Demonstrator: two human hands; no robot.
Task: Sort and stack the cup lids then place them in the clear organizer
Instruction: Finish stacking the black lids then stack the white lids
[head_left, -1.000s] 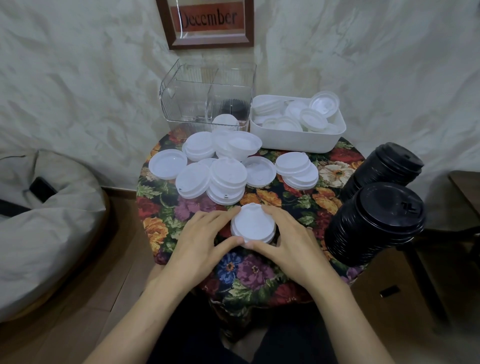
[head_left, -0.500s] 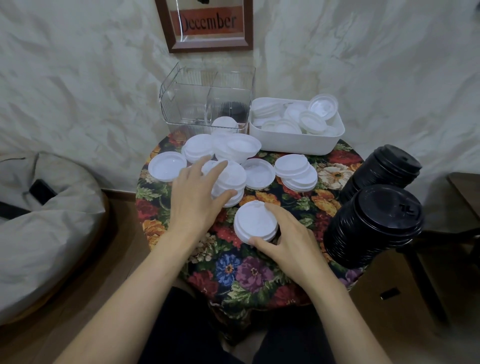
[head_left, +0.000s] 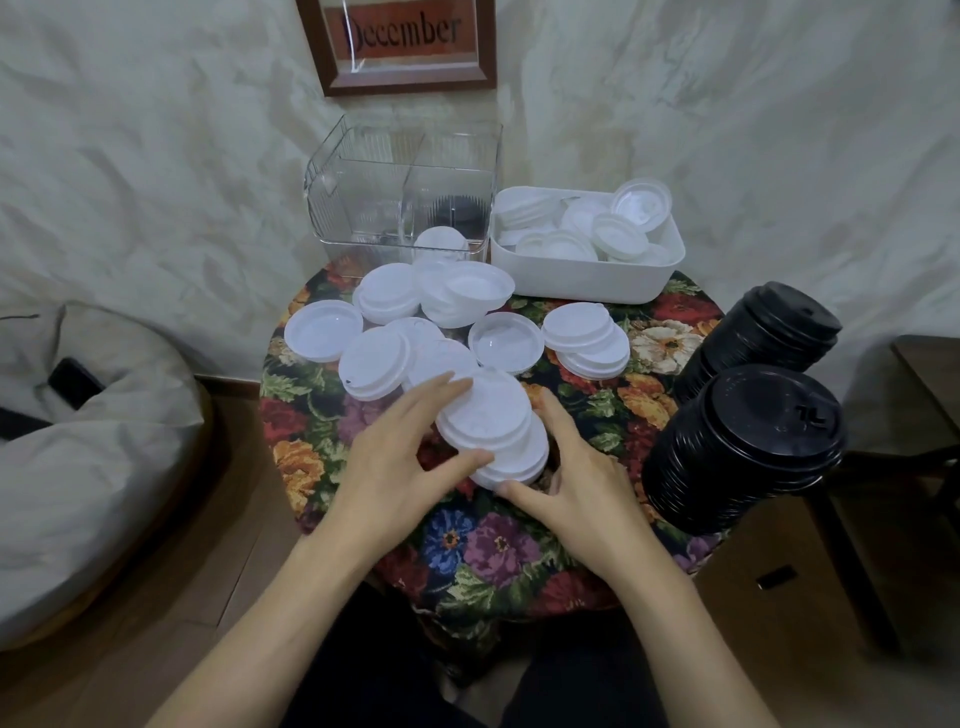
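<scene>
At frame centre, my left hand (head_left: 400, 462) pinches a lid batch (head_left: 483, 410); my right hand (head_left: 582, 493) cups the stack (head_left: 522, 460) — align rims, then seat squarely.

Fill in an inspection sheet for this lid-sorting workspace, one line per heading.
Surface: round table under a floral cloth.
Job's things: white lid stack between the hands; loose white lids and short stacks behind it; white bin full of lids; clear organizer at the back, black lids in its right compartment; two black lid stacks lying at the table's right side.
Clutter: dark flat object on the grey cushion.
Grippers: left hand grips the stack's upper lids; right hand cups its lower part.
Cables: nothing seen.
Surroundings: framed December sign on a textured wall; cardboard box at right.
</scene>
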